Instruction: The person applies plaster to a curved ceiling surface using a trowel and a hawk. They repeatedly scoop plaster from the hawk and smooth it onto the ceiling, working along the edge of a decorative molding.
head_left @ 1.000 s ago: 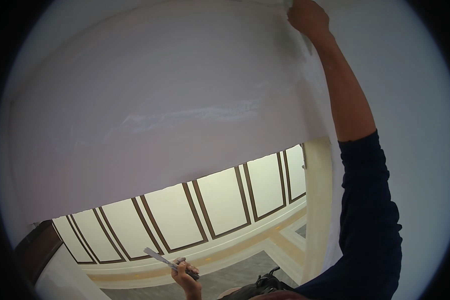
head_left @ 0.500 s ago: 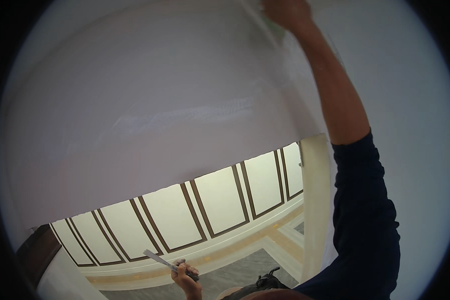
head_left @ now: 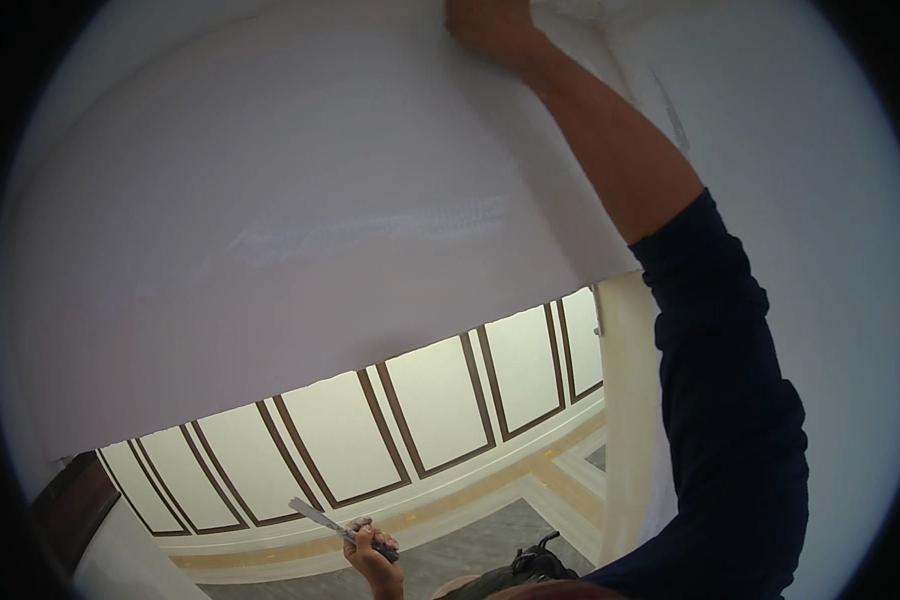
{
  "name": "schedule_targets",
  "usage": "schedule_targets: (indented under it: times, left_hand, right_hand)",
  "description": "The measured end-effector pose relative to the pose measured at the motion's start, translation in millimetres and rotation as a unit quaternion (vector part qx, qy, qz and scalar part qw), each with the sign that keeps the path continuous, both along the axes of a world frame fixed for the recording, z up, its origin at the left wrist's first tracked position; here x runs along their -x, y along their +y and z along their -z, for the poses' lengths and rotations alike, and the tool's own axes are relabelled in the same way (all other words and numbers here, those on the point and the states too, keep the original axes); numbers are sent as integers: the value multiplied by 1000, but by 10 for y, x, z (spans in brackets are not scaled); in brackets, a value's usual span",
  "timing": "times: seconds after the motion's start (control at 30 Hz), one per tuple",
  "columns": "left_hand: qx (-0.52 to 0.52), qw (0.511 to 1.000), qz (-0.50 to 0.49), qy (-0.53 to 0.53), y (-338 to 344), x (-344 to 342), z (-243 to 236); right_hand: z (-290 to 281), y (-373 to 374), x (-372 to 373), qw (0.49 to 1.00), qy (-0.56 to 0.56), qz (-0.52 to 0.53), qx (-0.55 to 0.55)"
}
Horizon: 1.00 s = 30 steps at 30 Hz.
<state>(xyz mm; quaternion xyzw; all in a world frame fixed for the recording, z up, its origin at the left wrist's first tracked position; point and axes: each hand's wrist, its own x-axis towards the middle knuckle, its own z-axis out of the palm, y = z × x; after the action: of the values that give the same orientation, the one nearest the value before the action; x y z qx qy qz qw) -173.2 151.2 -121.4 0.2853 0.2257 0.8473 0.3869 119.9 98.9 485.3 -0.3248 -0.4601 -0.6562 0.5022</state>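
Observation:
At the lower middle, my left hand (head_left: 373, 550) is closed round the dark handle of a putty knife (head_left: 315, 513). Its narrow metal blade points up and to the left, and the fingers look smeared with something pale. My right arm reaches up to the top edge, where my right hand (head_left: 492, 28) is bent into a fist close against the pale wall surface (head_left: 270, 180). The picture's edge cuts off its fingertips, and whatever it grips is hidden. A whitish, streaky patch (head_left: 370, 228) crosses the middle of this surface.
Below the wall surface's lower edge, an opening shows white panels with brown frames (head_left: 342, 440) and a grey floor with pale and tan bands (head_left: 490, 530). A cream upright side (head_left: 628, 400) borders it on the right. Dark brown wood (head_left: 75, 505) stands at lower left.
My right hand has swept left along the top of the wall surface, its forearm now leaning further left. The blurred pale edge and greenish spot beside it are out of sight. My left hand stays put.

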Motion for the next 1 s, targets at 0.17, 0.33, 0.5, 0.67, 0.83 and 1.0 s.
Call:
schedule_targets:
  times: [0.17,0.33,0.5,0.67,0.83,1.0]
  left_hand:
    - [-12,1000,15,17,43,-15,-11]
    - [3,1000,0,2,30,-62,53]
    - [8,1000,7,-12,33,-127,55]
    - [13,1000,-3,-16,49,-128,90]
    - [16,999,-17,-28,68,-124,210]
    - [32,998,-32,-47,104,-147,271]
  right_hand:
    - [259,-422,-754,989,127,-47,51]
    - [-94,-208,-1506,972,231,-40,32]
    - [-347,24,-1073,984,154,-84,37]
    - [-116,-297,-210,994,79,-63,52]
    - [442,-563,-779,994,-21,-110,-21]
    - [522,26,-1396,974,-115,9,-195]
